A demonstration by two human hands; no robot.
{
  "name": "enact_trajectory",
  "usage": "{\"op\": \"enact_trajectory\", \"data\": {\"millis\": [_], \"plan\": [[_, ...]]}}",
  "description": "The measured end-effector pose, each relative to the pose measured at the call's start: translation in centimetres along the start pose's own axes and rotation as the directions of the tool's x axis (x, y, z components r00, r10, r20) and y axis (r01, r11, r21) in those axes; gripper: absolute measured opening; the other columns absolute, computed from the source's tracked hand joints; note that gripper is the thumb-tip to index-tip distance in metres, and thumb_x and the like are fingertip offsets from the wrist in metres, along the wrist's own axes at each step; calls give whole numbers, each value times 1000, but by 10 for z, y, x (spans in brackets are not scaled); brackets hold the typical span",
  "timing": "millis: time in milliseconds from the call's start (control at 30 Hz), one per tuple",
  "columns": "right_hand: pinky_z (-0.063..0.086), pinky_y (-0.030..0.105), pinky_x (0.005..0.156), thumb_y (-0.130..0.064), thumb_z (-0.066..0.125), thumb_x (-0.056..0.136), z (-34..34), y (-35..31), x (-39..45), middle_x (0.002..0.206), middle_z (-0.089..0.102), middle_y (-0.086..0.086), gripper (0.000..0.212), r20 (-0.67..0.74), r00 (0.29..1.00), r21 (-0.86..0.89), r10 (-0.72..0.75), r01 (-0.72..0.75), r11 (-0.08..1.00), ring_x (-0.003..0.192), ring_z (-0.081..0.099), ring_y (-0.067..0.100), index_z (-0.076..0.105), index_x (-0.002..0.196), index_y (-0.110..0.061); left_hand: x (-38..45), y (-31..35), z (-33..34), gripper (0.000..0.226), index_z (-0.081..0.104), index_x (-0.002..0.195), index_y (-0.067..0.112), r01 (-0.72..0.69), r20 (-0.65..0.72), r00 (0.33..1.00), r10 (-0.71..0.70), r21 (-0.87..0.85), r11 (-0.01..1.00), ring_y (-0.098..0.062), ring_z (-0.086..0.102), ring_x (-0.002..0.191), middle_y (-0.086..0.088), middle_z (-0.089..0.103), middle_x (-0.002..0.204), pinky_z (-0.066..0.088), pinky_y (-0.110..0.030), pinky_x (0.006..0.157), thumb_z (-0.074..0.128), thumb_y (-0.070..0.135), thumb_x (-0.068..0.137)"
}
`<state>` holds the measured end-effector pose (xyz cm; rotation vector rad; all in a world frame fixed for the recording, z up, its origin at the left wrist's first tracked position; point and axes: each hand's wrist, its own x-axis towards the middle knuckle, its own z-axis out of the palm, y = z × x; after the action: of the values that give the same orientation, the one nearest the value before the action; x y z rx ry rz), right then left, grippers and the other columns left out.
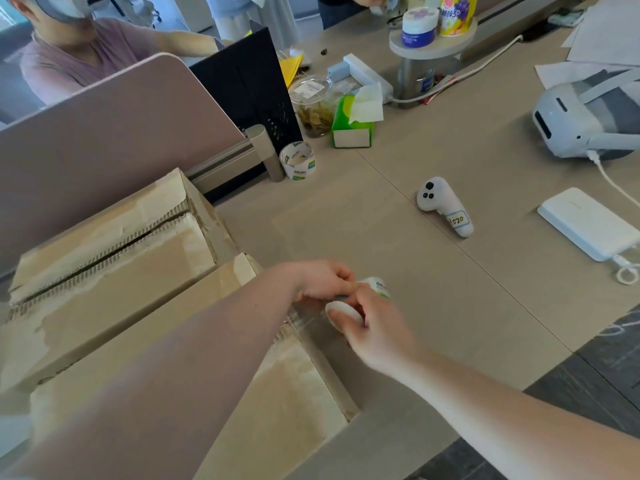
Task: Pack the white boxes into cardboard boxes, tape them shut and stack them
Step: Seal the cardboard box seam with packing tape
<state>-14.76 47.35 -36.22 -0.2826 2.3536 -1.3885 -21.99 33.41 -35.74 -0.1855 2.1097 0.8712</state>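
Two worn cardboard boxes lie side by side at the left. The far box (pixel 114 247) has its flaps closed with a dark gap along the seam. The near box (pixel 277 386) lies under my forearms. My left hand (pixel 322 280) pinches the clear tape end at the near box's right edge. My right hand (pixel 372 327) grips a tape roll (pixel 379 287) and a small white oval object (pixel 343 315). A strip of clear tape (pixel 304 318) stretches from the roll onto the box top. No white boxes show.
A second tape roll (pixel 298 161) stands by the pink divider (pixel 114 133). A white controller (pixel 443 206), a power bank (pixel 588 223), a headset (pixel 585 116), a green tissue box (pixel 353 123) and a snack jar (pixel 313 105) lie on the desk. A person sits beyond the divider.
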Motion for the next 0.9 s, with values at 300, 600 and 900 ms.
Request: {"op": "enact_trajectory", "data": {"millis": [300,600,900], "plan": [[34,21,50,-27,54,95,9,-7,9,81,58,-1,16,20,999,-76,-32,33,997,68,55,16,55,96,-11,2,-1,-2,23,58,73,22,5,3,1000,-5,-11,1000,-6,45,41,3,53,57,33,-15,39,64,32,92],[33,27,52,-22,53,94,11,-8,4,68,51,-5,16,38,998,-76,-53,56,996,61,47,16,45,80,-17,-1,1,-4,26,58,80,18,3,33,999,-1,-57,998,-10,46,47,1,52,59,37,-19,44,67,41,87],[32,27,52,-21,48,92,10,-2,5,69,46,-7,19,170,985,-164,-22,51,985,71,48,21,42,73,-21,0,1,-3,25,57,76,16,14,15,1000,-12,-137,990,-12,49,51,-2,52,66,41,-20,41,67,35,88]]}}
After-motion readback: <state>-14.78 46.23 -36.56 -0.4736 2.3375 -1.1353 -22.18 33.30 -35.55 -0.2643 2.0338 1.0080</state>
